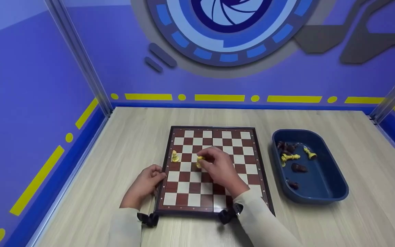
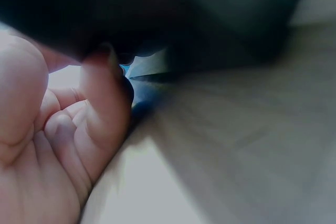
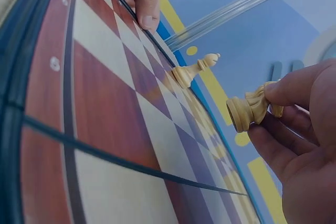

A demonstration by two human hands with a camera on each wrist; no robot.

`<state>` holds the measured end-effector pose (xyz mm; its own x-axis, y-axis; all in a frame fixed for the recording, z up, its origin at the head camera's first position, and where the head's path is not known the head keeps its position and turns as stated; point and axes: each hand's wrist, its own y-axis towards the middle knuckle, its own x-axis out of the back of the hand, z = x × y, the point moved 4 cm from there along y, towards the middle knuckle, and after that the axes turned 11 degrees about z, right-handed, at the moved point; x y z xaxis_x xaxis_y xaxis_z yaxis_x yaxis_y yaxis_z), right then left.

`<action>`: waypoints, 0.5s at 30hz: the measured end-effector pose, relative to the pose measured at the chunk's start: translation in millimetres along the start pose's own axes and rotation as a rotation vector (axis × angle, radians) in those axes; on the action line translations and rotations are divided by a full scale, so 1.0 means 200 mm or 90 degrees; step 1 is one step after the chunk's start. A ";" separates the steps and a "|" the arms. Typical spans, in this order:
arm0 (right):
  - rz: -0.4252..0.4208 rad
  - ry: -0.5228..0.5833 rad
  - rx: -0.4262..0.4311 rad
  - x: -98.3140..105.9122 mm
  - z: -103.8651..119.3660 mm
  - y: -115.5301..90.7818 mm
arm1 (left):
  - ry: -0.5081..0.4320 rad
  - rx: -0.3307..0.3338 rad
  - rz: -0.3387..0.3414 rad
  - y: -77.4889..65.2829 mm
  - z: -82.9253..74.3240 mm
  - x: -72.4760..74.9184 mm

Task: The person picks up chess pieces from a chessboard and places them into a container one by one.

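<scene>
My right hand [image 1: 218, 167] pinches a cream knight [image 3: 249, 109] between thumb and fingers. In the right wrist view its round base faces the chessboard [image 3: 105, 119], with a gap between them. At the board's left edge, my left hand [image 1: 145, 185] grips the rim, its thumb against the edge and its fingers curled. The left wrist view shows the fingers [image 2: 105, 108] against the dark underside, mostly in shadow. A cream bishop [image 1: 175, 156] stands upright on a square near the left edge, a little left of the knight.
To the right of the board stands a dark blue tray [image 1: 331, 171]. Inside lie several dark brown chess pieces [image 1: 299, 167] and cream ones [image 1: 310, 153]. Blue printed panels [image 1: 218, 82] wall the light wooden table [image 1: 132, 137] at the back and sides.
</scene>
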<state>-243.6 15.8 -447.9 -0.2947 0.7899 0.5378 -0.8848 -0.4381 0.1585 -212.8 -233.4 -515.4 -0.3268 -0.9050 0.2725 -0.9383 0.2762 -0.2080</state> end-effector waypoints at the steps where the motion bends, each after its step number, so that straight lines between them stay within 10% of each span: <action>1: -0.001 -0.002 0.002 0.01 0.00 0.00 | 0.002 -0.001 0.001 -0.01 -0.02 0.00; 15: -0.020 0.026 0.019 0.10 0.00 -0.04 | -0.024 0.008 0.001 -0.02 -0.03 -0.01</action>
<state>-241.2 34.6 -438.4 -0.2821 0.8200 0.4980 -0.8830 -0.4248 0.1994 -209.4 -229.9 -508.9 -0.3242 -0.9160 0.2362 -0.9360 0.2744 -0.2204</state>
